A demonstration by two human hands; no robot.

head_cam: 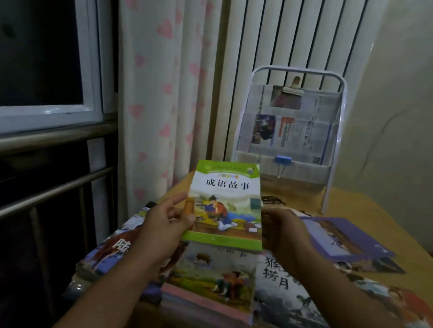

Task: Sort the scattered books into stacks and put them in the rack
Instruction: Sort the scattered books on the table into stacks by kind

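Two hands: both on one green-covered book (pixel 225 205), raised above the table (pixel 365 214).
Rack (pixel 288 134): white tube frame, clear pockets, upright at far end of table; newspaper sheets in pockets, blue binder clip (pixel 284 160) on lower pocket edge, wooden clip (pixel 294 88) at top.
Books on table: grey picture book (pixel 289 302) near right, pink-edged book (pixel 211 278) in centre beneath held book, brown-and-purple book (pixel 109 254) left, purple book (pixel 346 239) right and further back.
Held book: green border top and bottom, black characters on pale band, painted seated figure below; cover facing up, tilted toward camera, in front of rack, well short of it.
Left hand (pixel 166 222): gripping left edge, thumb on cover, fingers under.
Right hand (pixel 282 235): fingers curled at right edge; blurred, hold presumed, contact not clear.
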